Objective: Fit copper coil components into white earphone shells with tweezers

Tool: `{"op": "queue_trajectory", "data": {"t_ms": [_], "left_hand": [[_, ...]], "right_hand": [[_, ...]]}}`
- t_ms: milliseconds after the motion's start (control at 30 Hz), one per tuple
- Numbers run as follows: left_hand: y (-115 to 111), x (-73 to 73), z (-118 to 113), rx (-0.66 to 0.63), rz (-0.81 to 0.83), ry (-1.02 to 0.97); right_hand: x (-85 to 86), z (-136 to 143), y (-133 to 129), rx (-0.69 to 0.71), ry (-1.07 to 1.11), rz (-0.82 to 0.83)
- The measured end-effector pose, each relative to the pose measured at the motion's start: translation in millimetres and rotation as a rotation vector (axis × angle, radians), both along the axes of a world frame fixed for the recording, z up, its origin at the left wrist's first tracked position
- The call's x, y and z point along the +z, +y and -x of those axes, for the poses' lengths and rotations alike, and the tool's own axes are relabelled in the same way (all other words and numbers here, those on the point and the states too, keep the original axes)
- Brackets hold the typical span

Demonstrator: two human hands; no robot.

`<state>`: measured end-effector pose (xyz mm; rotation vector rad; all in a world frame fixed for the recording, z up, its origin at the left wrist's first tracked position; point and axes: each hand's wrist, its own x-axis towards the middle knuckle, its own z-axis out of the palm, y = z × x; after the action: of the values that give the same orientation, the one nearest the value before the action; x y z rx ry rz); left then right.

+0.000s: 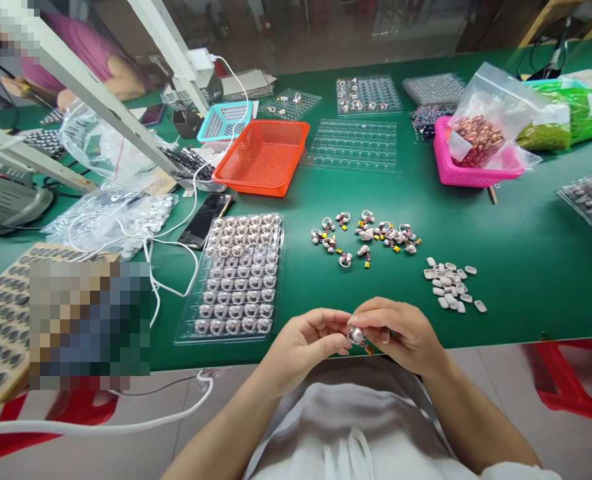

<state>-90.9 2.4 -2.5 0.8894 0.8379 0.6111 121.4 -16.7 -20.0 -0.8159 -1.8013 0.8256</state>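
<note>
Near the table's front edge, my left hand (309,343) and my right hand (403,333) meet and pinch a small shiny silver earphone piece (357,335) between their fingertips. A bit of dark red and yellow shows beneath it, partly hidden by the fingers. Beyond my hands lies a loose group of similar curved earphone pieces (389,233), several with yellow tabs. To the right is a pile of small whitish oblong caps (449,285). Left of my hands, a clear plastic tray (189,333) carries rows of silver rounded parts.
An orange basket (261,180) and a clear compartment tray (353,147) stand farther back. A pink basket (476,177) with a bag of copper-coloured parts is at right. A phone (203,220), white cable (196,180) and plastic bags (111,217) lie left. Another person (93,57) sits far left.
</note>
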Motion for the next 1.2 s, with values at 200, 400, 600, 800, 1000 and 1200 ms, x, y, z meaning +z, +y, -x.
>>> {"op": "queue_trajectory", "data": {"t_ms": [200,400,600,800,1000,1200], "left_hand": [[4.5,1.7,-3.1,-0.075,0.136,-0.119],[5.0,-1.6,-2.6,-0.123,0.265,-0.122],[9.6,1.0,-6.1,-0.207,0.341,-0.11],[6.2,4.4,-17.0,-0.12,0.219,-0.061],[0.7,11.4,-18.3,0.034,0.065,0.079],[-1.2,10.2,-18.6,0.151,-0.031,0.107]], "right_hand": [[1.0,-2.5,0.2,0.099,0.023,-0.015],[-3.4,-4.8,-0.7,0.102,0.051,0.028],[-2.8,-1.7,1.8,0.13,0.025,0.031],[3.7,2.0,3.5,0.16,-0.055,-0.03],[4.2,-7.3,-7.6,-0.072,-0.068,0.116],[0.6,5.4,-21.9,-0.215,-0.186,0.06]]}}
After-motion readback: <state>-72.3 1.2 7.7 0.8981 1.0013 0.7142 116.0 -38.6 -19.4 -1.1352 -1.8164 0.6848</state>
